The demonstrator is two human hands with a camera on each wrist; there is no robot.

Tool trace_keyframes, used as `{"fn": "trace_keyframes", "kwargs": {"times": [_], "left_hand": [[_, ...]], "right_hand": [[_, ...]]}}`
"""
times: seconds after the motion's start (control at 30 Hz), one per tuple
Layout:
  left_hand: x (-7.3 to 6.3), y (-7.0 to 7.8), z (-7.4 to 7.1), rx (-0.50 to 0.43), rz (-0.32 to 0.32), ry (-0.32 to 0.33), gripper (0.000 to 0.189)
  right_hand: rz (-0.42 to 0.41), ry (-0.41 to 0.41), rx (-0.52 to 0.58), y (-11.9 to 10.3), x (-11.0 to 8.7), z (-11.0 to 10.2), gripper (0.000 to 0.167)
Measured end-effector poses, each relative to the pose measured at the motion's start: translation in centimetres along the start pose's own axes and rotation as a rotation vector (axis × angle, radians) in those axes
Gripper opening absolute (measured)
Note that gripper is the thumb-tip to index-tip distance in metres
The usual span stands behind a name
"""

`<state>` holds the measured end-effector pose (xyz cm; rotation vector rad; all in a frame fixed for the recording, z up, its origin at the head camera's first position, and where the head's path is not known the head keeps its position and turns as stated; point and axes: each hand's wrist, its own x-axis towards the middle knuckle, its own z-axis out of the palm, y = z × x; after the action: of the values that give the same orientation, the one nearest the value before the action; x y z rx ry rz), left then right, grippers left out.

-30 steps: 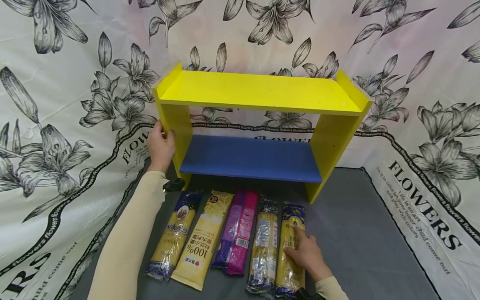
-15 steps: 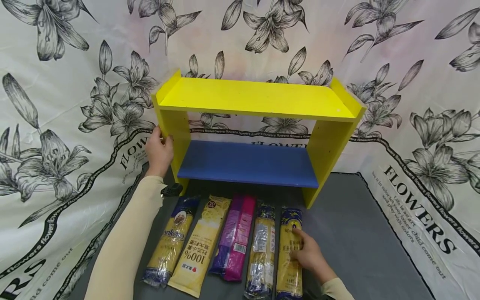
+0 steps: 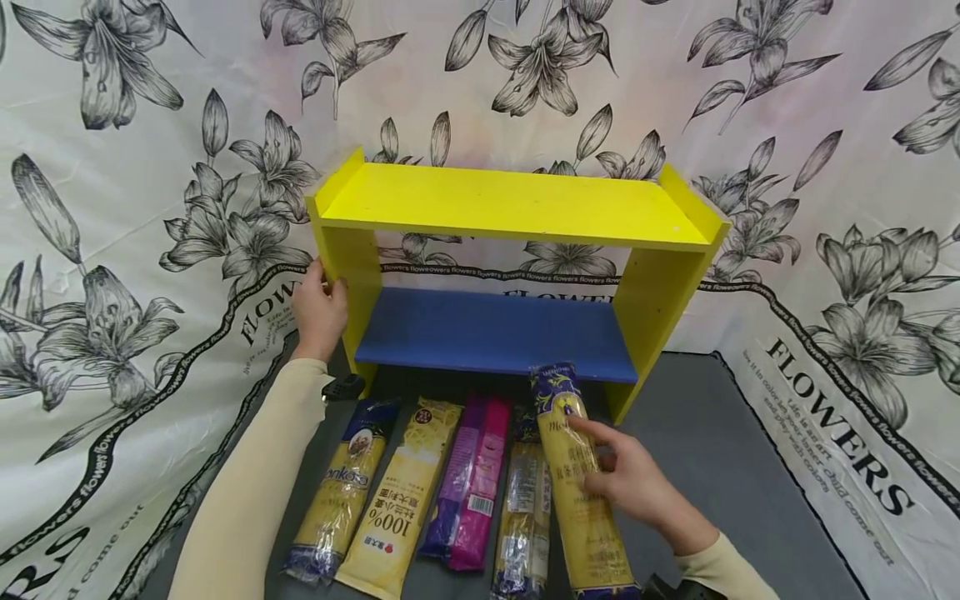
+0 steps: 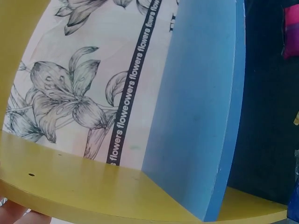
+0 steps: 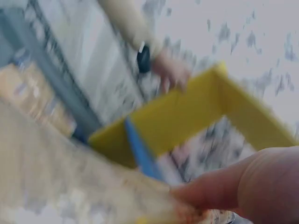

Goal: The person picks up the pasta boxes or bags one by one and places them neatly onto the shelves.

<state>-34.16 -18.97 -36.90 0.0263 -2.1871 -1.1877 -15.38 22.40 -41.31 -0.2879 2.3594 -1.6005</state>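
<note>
My right hand [image 3: 637, 479] pinches a yellow pasta packet [image 3: 577, 492] with a blue top end, lifted and tilted. Its top overlaps the front edge of the blue shelf board [image 3: 487, 329] in the head view. The same pasta packet [image 5: 70, 172] fills the blurred lower left of the right wrist view, under the thumb. My left hand [image 3: 318, 312] grips the left side panel of the yellow shelf unit [image 3: 517, 200], fingers on the outside. In the left wrist view only fingertips [image 4: 21, 215] show, at the edge of that panel.
Several pasta packets lie in a row on the dark grey table [image 3: 720, 467]: a blue-ended one [image 3: 341, 492], a pale yellow one [image 3: 401, 500], a purple-pink one [image 3: 468, 483] and a clear one [image 3: 521, 508] partly behind the lifted packet. Flower-printed cloth [image 3: 847, 208] hangs behind.
My right hand has raised the rightmost pasta packet off the table and shifted it up and left toward the shelf unit. My left hand keeps its hold on the side panel.
</note>
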Motion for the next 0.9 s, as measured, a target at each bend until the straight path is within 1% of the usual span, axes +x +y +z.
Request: {"fn": "trace_keyframes", "kwargs": {"times": [0.07,0.17,0.23,0.3,0.37,0.43,0.53,0.6,0.73,0.9], "left_hand": [[0.0,0.1,0.0,0.005,0.002,-0.003,0.040],[0.0,0.0,0.0,0.008,0.005,0.000,0.041],[0.0,0.0,0.0,0.011,0.011,0.006,0.041],[0.1,-0.1,0.0,0.016,0.021,0.013,0.041],[0.1,-0.1,0.0,0.013,0.026,0.011,0.041],[0.0,-0.1,-0.1,0.006,0.029,0.002,0.041],[0.0,-0.2,-0.2,-0.002,0.019,-0.007,0.043],[0.0,-0.3,-0.2,0.005,0.019,-0.005,0.043],[0.0,-0.5,-0.2,0.010,0.017,-0.010,0.043],[0.1,-0.5,-0.2,-0.001,0.011,-0.033,0.043]], "right_hand": [[-0.051,-0.085,0.059,-2.7,-0.1,-0.8,0.079],[-0.136,-0.183,0.133,-6.9,0.0,-1.8,0.079],[-0.181,-0.225,0.181,-9.8,0.2,-2.2,0.078],[-0.206,-0.237,0.203,-12.8,0.6,-2.5,0.078],[-0.211,-0.219,0.192,-15.9,1.2,-2.7,0.077],[-0.190,-0.181,0.162,-18.8,2.3,-2.8,0.075],[-0.135,-0.115,0.126,-22.6,5.0,-2.7,0.072],[-0.087,-0.075,0.141,-24.4,7.3,-2.5,0.070],[-0.006,0.011,0.195,-26.6,12.1,-1.7,0.069],[0.052,0.097,0.263,-27.7,17.1,-0.7,0.071]]}}
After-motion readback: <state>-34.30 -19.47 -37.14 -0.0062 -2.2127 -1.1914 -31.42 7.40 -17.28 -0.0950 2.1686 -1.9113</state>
